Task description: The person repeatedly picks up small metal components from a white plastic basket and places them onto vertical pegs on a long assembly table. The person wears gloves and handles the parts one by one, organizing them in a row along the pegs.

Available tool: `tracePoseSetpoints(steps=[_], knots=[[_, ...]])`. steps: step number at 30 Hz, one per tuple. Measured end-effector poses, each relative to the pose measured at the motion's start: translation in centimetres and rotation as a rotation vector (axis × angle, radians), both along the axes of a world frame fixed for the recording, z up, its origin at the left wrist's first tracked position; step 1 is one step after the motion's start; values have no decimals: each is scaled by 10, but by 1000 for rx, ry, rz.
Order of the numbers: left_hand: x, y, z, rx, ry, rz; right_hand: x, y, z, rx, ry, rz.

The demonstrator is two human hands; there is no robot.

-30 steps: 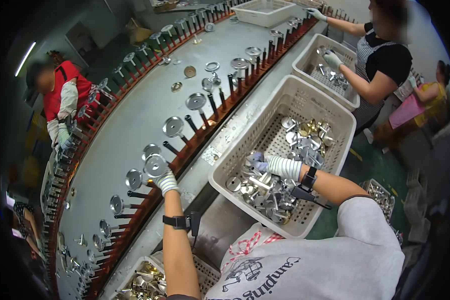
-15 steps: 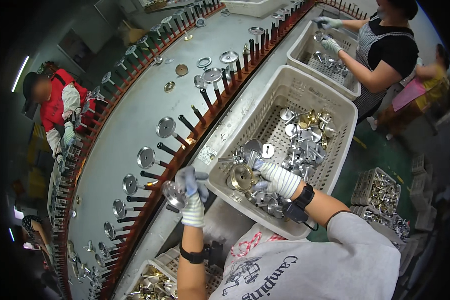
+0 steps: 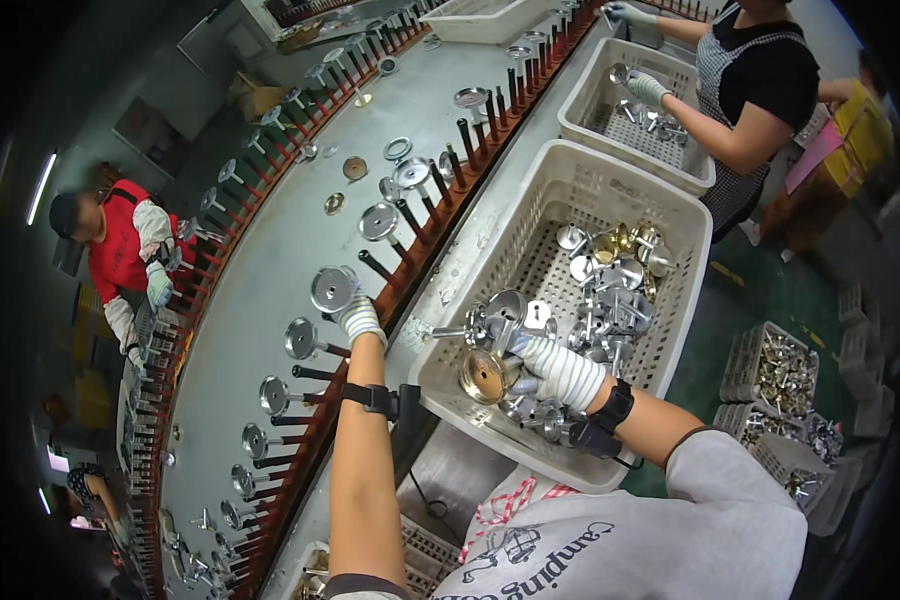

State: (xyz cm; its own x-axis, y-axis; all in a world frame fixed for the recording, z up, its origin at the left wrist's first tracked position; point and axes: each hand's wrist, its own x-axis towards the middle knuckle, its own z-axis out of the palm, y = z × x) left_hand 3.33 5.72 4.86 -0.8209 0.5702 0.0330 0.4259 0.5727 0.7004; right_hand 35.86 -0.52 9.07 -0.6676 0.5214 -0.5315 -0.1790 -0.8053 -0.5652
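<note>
My left hand (image 3: 358,318), in a white knit glove, rests on the stem of a round metal disc part (image 3: 332,288) seated on a dark peg at the rim of the big grey turntable (image 3: 270,250). My right hand (image 3: 553,364), gloved too, is inside the white perforated basket (image 3: 490,250) and grips a brass-coloured round part (image 3: 485,376), with a silver disc part (image 3: 505,306) just above it. A heap of silver and brass parts (image 3: 610,275) fills the basket's middle.
Pegs with disc parts run all along the turntable rim (image 3: 270,395). A person in an apron (image 3: 750,90) works at a second basket (image 3: 620,110) to the upper right. A person in red (image 3: 120,250) stands at the far left. Crates of parts (image 3: 780,370) sit on the green floor.
My left hand has gone from the basket's edge up to a peg on the turntable rim and set a disc part there. My right hand stayed in the basket, holding a brass part.
</note>
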Motion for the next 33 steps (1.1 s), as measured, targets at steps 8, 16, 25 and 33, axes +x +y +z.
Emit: tracePoseSetpoints(steps=[8, 16, 25, 33], knots=[[-42, -7, -8, 320, -269, 81, 4, 3, -10, 116, 66, 72], [-45, -64, -1, 463, -231, 112, 1, -7, -10, 58, 101, 68], [-96, -121, -43, 418, -319, 249, 6, -16, 7, 11, 88, 52], [-78, -153, -26, 186, -160, 289, -3, -9, 8, 11, 12, 10]])
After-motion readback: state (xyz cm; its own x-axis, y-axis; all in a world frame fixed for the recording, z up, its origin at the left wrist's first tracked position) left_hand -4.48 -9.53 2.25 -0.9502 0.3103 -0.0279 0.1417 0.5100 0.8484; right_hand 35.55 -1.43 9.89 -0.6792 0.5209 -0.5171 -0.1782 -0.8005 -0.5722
